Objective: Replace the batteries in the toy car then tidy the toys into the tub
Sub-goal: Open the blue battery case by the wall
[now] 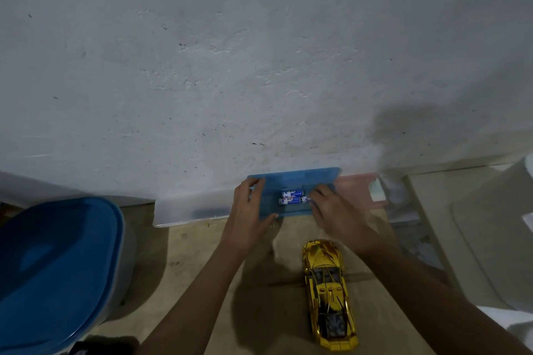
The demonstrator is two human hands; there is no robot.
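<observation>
A shiny gold toy car (pixel 327 294) lies on the floor near me, its nose pointing toward the wall. Beyond it, against the wall, a blue plastic case (pixel 291 181) stands with its lid raised, and blue-and-white batteries (pixel 292 197) lie inside. My left hand (pixel 249 210) grips the case's left end, thumb on the front edge. My right hand (pixel 337 210) rests on the case's right end, fingers at the batteries; whether it pinches one is unclear. A tub with a blue lid (pixel 54 271) sits at the left.
A clear plastic case (pixel 190 209) lies left of the blue one along the wall, and a pink case (pixel 360 189) lies right of it. The white wall rises straight ahead. A pale panel (pixel 476 239) lies at the right.
</observation>
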